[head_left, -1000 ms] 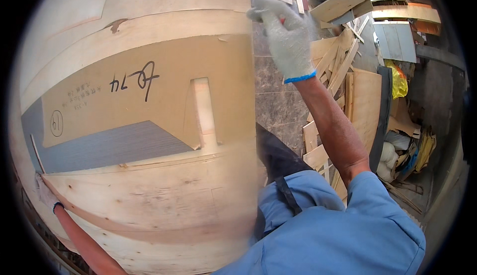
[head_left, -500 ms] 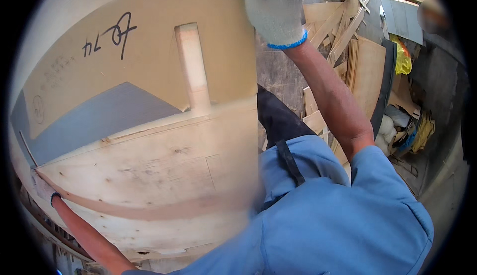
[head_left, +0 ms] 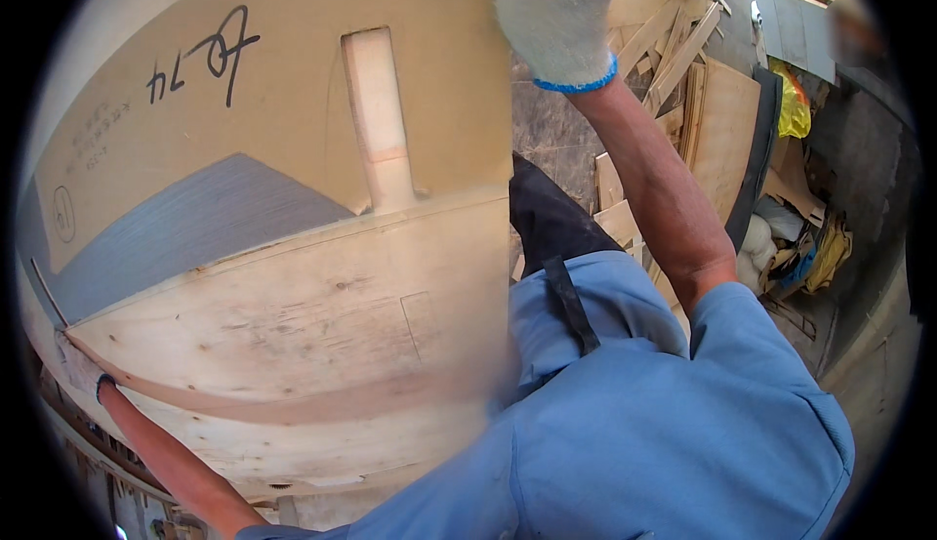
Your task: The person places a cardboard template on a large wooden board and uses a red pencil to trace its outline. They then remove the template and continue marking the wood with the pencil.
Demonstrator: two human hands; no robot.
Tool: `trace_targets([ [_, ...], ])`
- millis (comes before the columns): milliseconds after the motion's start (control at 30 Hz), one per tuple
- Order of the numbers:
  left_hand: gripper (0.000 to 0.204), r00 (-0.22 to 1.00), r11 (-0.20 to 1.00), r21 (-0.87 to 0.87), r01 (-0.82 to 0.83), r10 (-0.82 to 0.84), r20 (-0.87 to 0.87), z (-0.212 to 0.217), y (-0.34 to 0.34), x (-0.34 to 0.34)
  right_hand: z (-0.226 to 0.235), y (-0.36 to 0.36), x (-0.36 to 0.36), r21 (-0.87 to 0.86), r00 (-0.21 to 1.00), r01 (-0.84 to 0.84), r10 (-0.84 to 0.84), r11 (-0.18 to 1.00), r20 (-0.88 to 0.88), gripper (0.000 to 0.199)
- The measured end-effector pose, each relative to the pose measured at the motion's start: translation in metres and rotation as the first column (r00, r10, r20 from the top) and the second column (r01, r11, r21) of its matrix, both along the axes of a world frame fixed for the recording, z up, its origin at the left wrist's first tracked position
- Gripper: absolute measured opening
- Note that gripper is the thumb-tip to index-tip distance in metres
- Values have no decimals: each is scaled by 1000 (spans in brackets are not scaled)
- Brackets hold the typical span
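Head view: I see my gloved right hand (head_left: 554, 15) clamped on the plywood (head_left: 293, 315) panel's top edge. Left hand (head_left: 76, 366) grips its lower-left corner; scrap pile (head_left: 683, 71) lies right of the plywood.

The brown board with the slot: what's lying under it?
Under the brown board lies a grey sheet showing as a wedge, then pale plywood panels. How far the grey sheet runs beneath is covered. The gloved right hand holds the board's edge; the left hand grips the stack's corner.

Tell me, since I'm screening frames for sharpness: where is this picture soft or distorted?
Head view: the plywood panel blurs at its near right edge; its straight edges bow toward the rim; black fisheye corners frame the picture; the right hand is cropped at the top; light is even, without glare.
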State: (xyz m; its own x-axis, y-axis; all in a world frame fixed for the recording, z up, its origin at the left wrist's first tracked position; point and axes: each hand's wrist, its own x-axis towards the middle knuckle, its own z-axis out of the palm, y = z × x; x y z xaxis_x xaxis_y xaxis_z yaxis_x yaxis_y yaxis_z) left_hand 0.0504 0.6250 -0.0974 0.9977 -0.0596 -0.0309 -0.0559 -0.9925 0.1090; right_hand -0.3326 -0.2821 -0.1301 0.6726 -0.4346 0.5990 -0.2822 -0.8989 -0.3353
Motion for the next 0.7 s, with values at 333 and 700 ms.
trace_targets([
  [333,51,944,963,-109,245,-211,254,24,71,19,53,23,3,-36,957,-204,207,978,203,22],
  [700,51,946,943,153,296,-312,94,42,99,35,49,28,7,114,999,-30,25,993,46,14],
])
